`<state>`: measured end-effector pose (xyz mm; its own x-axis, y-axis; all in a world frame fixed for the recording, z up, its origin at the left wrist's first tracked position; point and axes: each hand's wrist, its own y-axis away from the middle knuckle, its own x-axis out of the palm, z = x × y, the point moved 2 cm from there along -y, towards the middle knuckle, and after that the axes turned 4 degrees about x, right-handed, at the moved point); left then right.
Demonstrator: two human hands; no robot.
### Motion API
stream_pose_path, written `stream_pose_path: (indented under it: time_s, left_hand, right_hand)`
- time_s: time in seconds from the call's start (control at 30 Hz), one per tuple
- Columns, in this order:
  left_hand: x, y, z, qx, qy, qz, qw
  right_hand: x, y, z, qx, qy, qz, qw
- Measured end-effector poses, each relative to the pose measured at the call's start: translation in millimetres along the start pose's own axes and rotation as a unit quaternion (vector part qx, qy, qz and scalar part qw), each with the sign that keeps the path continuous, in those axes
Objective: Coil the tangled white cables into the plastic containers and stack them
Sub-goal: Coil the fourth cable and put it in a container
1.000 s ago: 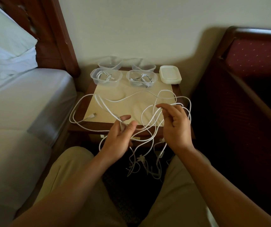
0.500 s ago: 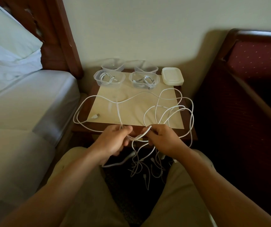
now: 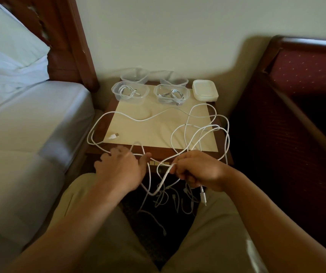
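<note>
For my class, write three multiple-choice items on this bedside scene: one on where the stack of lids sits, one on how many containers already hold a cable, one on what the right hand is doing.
1. Where is the stack of white lids?
A. far right corner of the table
B. on the bed
C. on the person's lap

2. How many clear containers hold a coiled cable?
A. none
B. two
C. four

3. What is the right hand doing?
A. lying flat on the table
B. lifting a lid
C. gripping the tangled white cable

Answers: 1 A, it sits right of the containers; 2 B, the near left container and the near right container hold coils, while the two behind look empty; 3 C, its fingers curl round strands.
</note>
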<state>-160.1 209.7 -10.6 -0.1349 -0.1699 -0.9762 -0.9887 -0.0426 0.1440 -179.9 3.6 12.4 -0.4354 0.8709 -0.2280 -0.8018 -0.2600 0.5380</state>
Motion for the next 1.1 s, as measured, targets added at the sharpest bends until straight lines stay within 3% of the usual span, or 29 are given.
stream_pose_path:
  time_s: [0.1, 0.17, 0.2, 0.27, 0.33, 0.47, 0.6, 0.73, 0.8, 0.9, 1.0, 1.1]
  left_hand:
    - [0.1, 3.9, -3.1, 0.077, 0.016, -0.076, 0.994]
    - [0.6, 9.1, -7.5, 0.214, 0.121, -0.144, 0.959]
    - [1.4, 13.2, -9.1, 0.253, 0.213, -0.132, 0.935]
    - [3.4, 22.6, -13.3, 0.248, 0.365, -0.014, 0.897]
    - [7.3, 26.4, -14.8, 0.225, 0.423, 0.073, 0.875]
    - [12.1, 28.4, -14.4, 0.223, 0.485, 0.027, 0.845]
    - [7.5, 33.8, -20.3, 0.192, 0.618, -0.017, 0.762]
    - [8.2, 43.1, -26.7, 0.179, 0.655, 0.031, 0.734]
    - [9.6, 43.8, -23.8, 0.2, 0.623, 0.058, 0.754]
    - [15.0, 37.0, -14.3, 0.241, 0.524, 0.09, 0.812]
    - [21.5, 35.6, -6.8, 0.257, 0.459, 0.135, 0.84]
    - [21.9, 35.5, -3.6, 0.269, 0.425, 0.13, 0.855]
  right_hand:
    - [0.0, 6.2, 0.0, -0.001, -0.096, 0.056, 0.994]
    - [4.9, 8.0, 0.1, 0.002, -0.122, 0.068, 0.99]
    - [8.2, 8.7, -0.4, 0.007, -0.123, 0.063, 0.99]
    - [14.5, 8.8, -1.9, 0.005, -0.123, 0.05, 0.991]
    - [19.1, 9.9, -2.3, -0.01, -0.159, 0.056, 0.986]
    - [29.2, 13.1, -3.5, -0.01, -0.291, 0.13, 0.948]
    - [48.4, 19.1, 0.3, -0.03, -0.39, 0.225, 0.892]
    - [55.4, 20.3, 15.0, -0.111, -0.436, 0.172, 0.876]
    - [55.5, 21.8, 21.1, -0.138, -0.437, 0.131, 0.879]
    - [48.6, 24.1, 25.7, -0.165, -0.456, 0.069, 0.872]
    - [39.3, 24.8, 27.1, -0.202, -0.417, 0.016, 0.886]
    - [37.8, 21.6, 19.6, -0.227, -0.335, -0.036, 0.914]
